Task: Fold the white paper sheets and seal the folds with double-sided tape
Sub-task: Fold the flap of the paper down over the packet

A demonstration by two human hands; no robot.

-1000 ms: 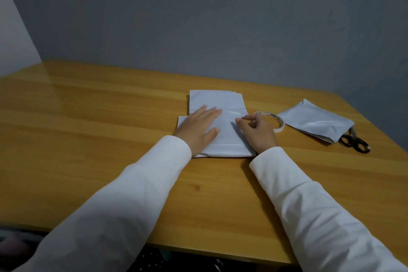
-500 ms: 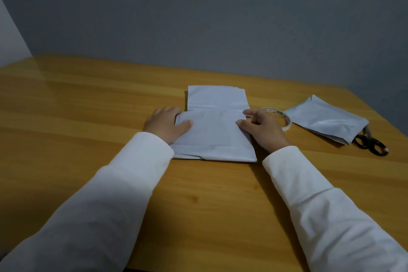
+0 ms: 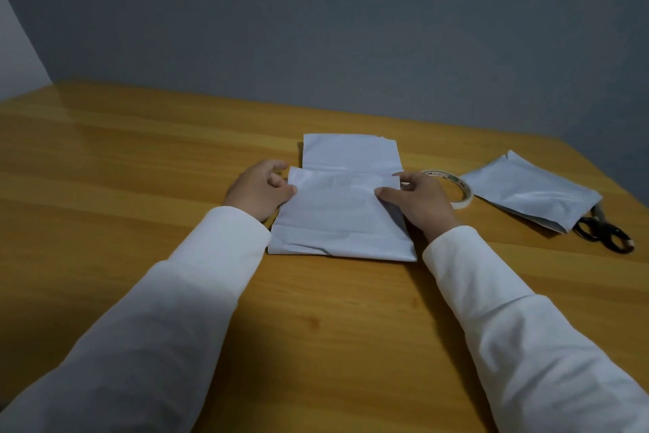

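Observation:
A white paper sheet [image 3: 342,215] lies folded on the wooden table [image 3: 140,169] in front of me, its near flap turned up over the far part. My left hand [image 3: 260,192] pinches the flap's left edge, thumb on top. My right hand [image 3: 416,202] pinches the flap's right edge the same way. A roll of double-sided tape [image 3: 453,188] lies flat just right of my right hand, partly hidden by it.
A second folded white sheet [image 3: 533,195] lies at the right, its near corner resting over black-handled scissors [image 3: 604,236]. A grey wall stands behind the table's far edge. The table's right corner is close to the scissors.
My left hand left the top of the sheet and took its left edge. My right hand took the right edge, and the near flap now lies folded up over the sheet.

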